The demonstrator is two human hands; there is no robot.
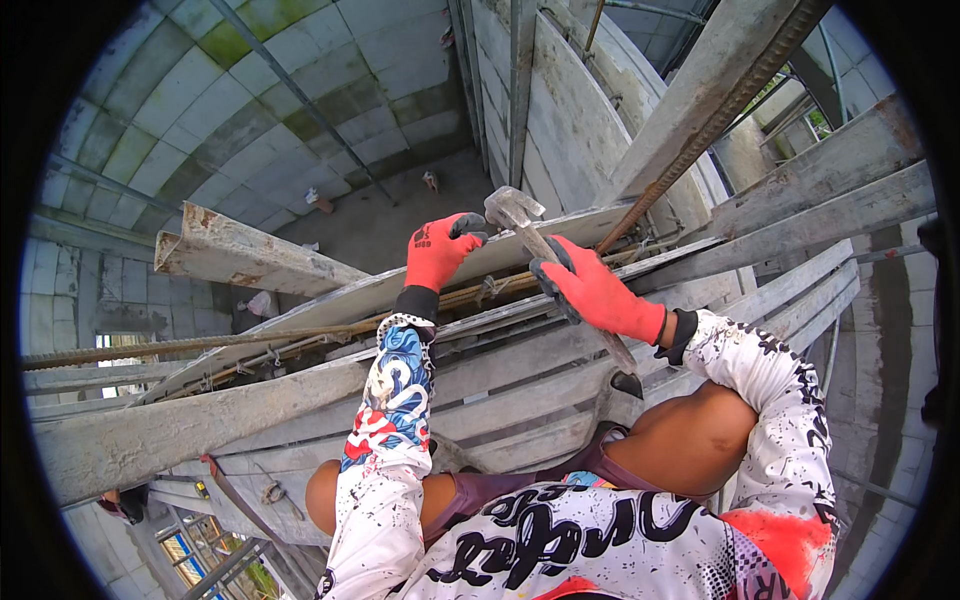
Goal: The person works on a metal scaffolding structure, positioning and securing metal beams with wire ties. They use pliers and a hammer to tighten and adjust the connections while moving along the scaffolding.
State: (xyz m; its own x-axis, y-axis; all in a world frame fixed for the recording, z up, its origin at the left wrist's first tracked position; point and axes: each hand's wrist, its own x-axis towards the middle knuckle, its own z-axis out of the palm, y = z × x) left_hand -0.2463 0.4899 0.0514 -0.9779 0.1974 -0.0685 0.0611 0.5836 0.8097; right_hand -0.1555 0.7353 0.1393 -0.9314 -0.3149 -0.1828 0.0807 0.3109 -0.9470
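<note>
Right hand has the hammer gripped around its handle, long axis slanting away and leftward, so the head sits just beside the curled left hand, which might be holding something, can't tell.

Extends the left arm almost straight toward the far middle, with the left hand red-gloved, fingers curled toward the right. Bends the right arm sharply, angling inward from the right, with the right hand closed in a grip. Spreads the bare knees wide on the near side.
</note>
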